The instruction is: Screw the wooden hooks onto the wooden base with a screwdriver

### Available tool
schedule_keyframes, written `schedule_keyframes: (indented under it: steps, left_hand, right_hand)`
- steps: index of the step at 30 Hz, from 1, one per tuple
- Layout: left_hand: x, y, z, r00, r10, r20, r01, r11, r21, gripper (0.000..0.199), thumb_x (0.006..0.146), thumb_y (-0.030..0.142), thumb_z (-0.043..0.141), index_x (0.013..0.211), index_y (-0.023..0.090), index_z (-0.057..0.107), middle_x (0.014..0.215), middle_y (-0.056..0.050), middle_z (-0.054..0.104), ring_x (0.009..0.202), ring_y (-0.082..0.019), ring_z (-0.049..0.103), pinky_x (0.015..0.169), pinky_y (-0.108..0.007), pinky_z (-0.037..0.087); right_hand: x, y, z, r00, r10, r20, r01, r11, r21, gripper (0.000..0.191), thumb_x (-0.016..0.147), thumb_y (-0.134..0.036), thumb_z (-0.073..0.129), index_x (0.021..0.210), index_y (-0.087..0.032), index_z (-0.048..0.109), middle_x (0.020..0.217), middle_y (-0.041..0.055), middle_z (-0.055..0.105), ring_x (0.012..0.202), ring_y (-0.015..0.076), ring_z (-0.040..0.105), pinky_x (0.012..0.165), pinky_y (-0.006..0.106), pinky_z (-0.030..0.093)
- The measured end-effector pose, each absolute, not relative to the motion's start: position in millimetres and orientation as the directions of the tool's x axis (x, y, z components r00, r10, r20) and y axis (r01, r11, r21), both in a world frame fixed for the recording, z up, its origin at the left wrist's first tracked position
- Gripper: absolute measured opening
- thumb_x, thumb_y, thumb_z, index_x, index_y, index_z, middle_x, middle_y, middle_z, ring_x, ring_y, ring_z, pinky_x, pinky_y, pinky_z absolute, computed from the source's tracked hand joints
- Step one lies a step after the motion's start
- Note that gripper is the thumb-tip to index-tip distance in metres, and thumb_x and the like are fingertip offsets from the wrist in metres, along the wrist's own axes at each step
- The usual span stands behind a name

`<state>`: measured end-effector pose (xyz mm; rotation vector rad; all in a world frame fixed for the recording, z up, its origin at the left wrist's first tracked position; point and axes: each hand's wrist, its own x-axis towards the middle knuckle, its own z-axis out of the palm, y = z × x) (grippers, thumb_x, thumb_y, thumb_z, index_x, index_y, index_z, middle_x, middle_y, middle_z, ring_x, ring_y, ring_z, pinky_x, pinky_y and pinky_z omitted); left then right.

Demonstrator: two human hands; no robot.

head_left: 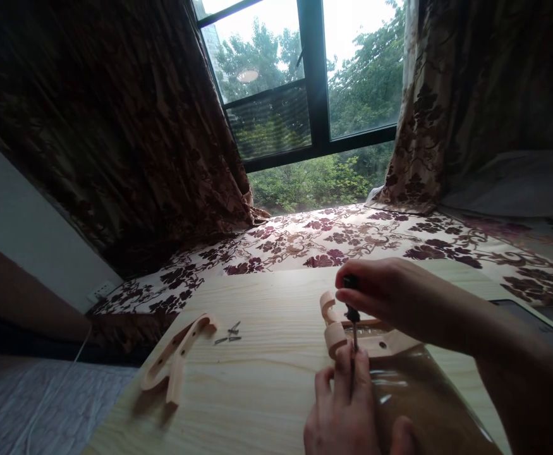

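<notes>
My right grip (378, 296) clasps a screwdriver (351, 311) upright over a wooden hook (402, 341) on the counter (261, 398), my left grip (345, 398) at the driver's tip, pinching what I cannot tell; fastening looks underway, with loose screws (234, 338) and another hook (176, 376) lying unused leftward.
</notes>
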<state>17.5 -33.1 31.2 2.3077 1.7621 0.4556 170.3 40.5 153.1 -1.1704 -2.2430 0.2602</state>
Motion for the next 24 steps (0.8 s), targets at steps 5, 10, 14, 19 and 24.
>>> schedule_keyframes:
  steps: [5, 10, 14, 19, 24]
  left_hand:
    - [16.8, -19.3, 55.5, 0.296, 0.955, -0.014, 0.871, -0.264, 0.414, 0.069, 0.085, 0.042, 0.047, 0.148, 0.023, 0.025, 0.156, 0.003, 0.017, 0.131, -0.036, 0.039, 0.103, -0.05, 0.043]
    - [22.9, -20.5, 48.3, 0.252, 0.963, 0.099, 0.884, -0.271, 0.38, 0.067, 0.085, 0.037, 0.048, 0.147, 0.024, 0.028, 0.156, 0.005, 0.02, 0.129, -0.035, 0.041, 0.1, -0.049, 0.046]
    - [17.6, -18.5, 31.0, 0.267, 0.949, 0.169, 0.878, -0.312, 0.364, 0.066, 0.086, 0.042, 0.048, 0.147, 0.026, 0.028, 0.155, 0.004, 0.022, 0.128, -0.036, 0.043, 0.098, -0.05, 0.048]
    - [10.9, -13.5, 18.6, 0.319, 0.924, 0.209, 0.848, -0.377, 0.373, 0.069, 0.088, 0.054, 0.046, 0.148, 0.029, 0.023, 0.154, 0.004, 0.023, 0.128, -0.037, 0.044, 0.097, -0.05, 0.049]
    - [11.3, -14.2, 18.0, 0.288, 0.923, 0.255, 0.846, -0.37, 0.385, 0.068, 0.088, 0.055, 0.046, 0.148, 0.031, 0.023, 0.154, 0.006, 0.024, 0.127, -0.036, 0.045, 0.095, -0.049, 0.051]
  right_hand:
    - [167.4, 42.4, 152.1, -0.436, 0.789, 0.432, 0.666, 0.606, -0.434, 0.012, 0.092, -0.029, 0.055, 0.085, -0.021, 0.061, 0.062, -0.0057, 0.056, 0.053, 0.0095, 0.045, 0.051, 0.021, 0.034]
    - [169.6, 48.3, 150.5, -0.371, 0.829, 0.419, 0.7, 0.546, -0.46, 0.017, 0.091, -0.031, 0.054, 0.08, -0.02, 0.061, 0.063, -0.0033, 0.059, 0.054, 0.011, 0.049, 0.052, 0.023, 0.034]
    - [170.5, 47.8, 151.9, -0.323, 0.852, 0.413, 0.733, 0.501, -0.461, 0.02, 0.091, -0.035, 0.055, 0.08, -0.02, 0.061, 0.062, -0.0023, 0.058, 0.055, 0.0127, 0.05, 0.053, 0.024, 0.034]
    - [172.0, 39.7, 156.1, -0.375, 0.837, 0.399, 0.672, 0.542, -0.505, 0.015, 0.091, -0.033, 0.055, 0.085, -0.023, 0.065, 0.06, -0.0057, 0.056, 0.052, 0.0103, 0.048, 0.051, 0.022, 0.033]
    - [170.8, 42.1, 154.7, -0.384, 0.815, 0.435, 0.662, 0.571, -0.486, 0.018, 0.092, -0.028, 0.052, 0.08, -0.022, 0.065, 0.063, -0.005, 0.058, 0.055, 0.0098, 0.048, 0.054, 0.022, 0.034]
